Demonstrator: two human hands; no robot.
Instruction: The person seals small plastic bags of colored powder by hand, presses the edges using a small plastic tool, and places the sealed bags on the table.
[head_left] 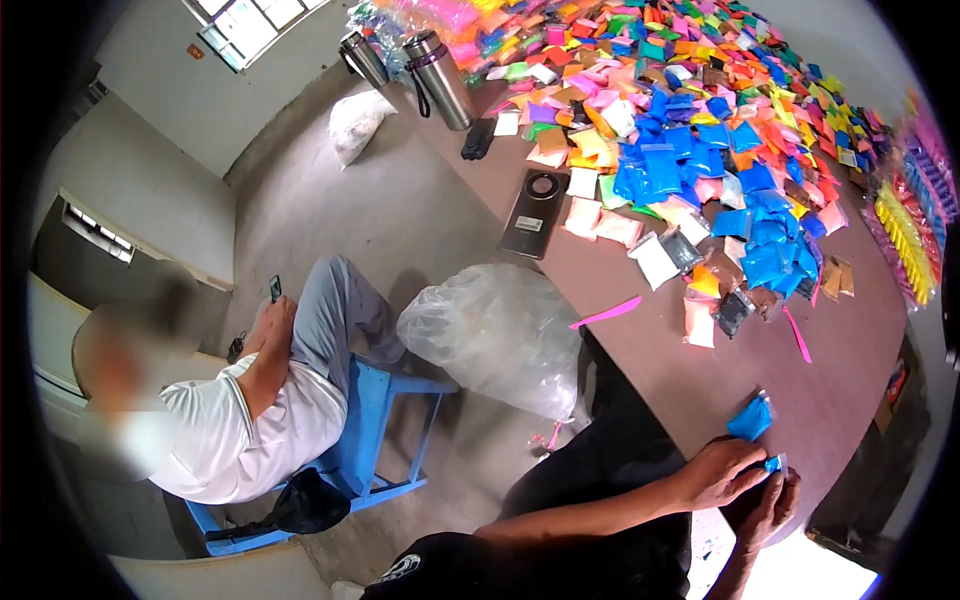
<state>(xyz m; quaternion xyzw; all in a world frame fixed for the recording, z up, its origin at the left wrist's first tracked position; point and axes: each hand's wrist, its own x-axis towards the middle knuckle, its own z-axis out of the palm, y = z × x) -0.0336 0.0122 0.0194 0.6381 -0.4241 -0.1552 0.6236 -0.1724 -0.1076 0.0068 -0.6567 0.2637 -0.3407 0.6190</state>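
L hand (722,474) & R hand (772,508) nearly meet, lower rt of frame, fingertips pinching a small blue packet (772,464) btwn them, mostly covered, contents unclear. Crinkled, glossy blue plastic pouch (750,417) just above, on smooth brown tabletop (840,370). R forearm cut off, bottom edge; multicolored packet pile (680,75) cropped up top.

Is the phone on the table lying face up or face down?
Face down: the phone lies flat on the table, its round camera ring facing up and no screen showing.
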